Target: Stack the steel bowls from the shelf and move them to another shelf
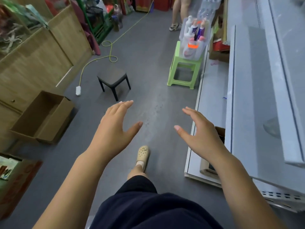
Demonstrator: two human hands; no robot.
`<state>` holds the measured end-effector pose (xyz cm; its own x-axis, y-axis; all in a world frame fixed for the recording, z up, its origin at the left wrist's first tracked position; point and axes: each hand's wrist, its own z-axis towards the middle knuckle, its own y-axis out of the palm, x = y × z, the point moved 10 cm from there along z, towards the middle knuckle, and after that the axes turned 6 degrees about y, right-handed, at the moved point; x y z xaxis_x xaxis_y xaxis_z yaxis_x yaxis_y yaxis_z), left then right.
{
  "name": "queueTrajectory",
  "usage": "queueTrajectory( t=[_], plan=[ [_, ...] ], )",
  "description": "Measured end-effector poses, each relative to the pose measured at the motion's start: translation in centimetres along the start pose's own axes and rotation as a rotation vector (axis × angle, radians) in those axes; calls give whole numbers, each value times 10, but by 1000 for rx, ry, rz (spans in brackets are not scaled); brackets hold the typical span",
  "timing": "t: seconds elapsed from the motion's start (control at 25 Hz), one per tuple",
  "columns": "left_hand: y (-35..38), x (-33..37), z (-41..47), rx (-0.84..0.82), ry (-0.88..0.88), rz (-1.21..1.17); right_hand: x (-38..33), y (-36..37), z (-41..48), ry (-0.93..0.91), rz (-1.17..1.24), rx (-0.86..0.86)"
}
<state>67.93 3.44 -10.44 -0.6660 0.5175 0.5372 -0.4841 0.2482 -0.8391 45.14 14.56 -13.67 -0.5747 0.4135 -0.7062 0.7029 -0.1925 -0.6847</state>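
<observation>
Both my hands are held out over the grey floor, palms down, fingers spread, holding nothing. My left hand (pixel 115 128) is left of centre and my right hand (pixel 200 131) is close to the edge of the white metal shelf unit (pixel 244 113) on the right. On that shelf, at the far right, lies a faint round shape (pixel 271 128) that may be a clear or steel bowl; blur keeps me from telling which. No other steel bowl shows.
A small black stool (pixel 113 80) stands ahead in the aisle, a green plastic stool (pixel 186 70) carrying a clear bin of bottles (pixel 194 37) further right. An open cardboard box (pixel 42 118) sits left by wooden cabinets (pixel 36 55). A yellow cable (pixel 109 52) crosses the floor. A person's legs (pixel 179 12) stand at the back.
</observation>
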Motion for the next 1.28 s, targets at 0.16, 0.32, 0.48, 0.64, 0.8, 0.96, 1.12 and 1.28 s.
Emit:
queueTrajectory(
  t=[0.16, 0.32, 0.48, 0.64, 0.8, 0.96, 1.12, 1.28],
  plan=[
    [-2, -2, 109, -37, 95, -14, -7, -31, 78, 67, 28, 94],
    [-1, 20, 219, -132, 289, -13, -20, -80, 144, 134, 61, 277],
    [15, 54, 320, -201, 442, -9, -15, -133, 176, 241, 105, 457],
    [42, 119, 395, -246, 634, -39, -1, -191, 197, 317, 98, 594],
    [71, 189, 464, -233, 807, -76, 24, -244, 229, 369, 160, 704],
    [100, 263, 536, -229, 919, -173, 50, -312, 263, 391, 199, 840],
    [127, 325, 591, -223, 990, -273, 77, -367, 290, 442, 166, 936],
    [164, 357, 634, -293, 1006, -312, 105, -402, 317, 534, 152, 985]
  ],
)
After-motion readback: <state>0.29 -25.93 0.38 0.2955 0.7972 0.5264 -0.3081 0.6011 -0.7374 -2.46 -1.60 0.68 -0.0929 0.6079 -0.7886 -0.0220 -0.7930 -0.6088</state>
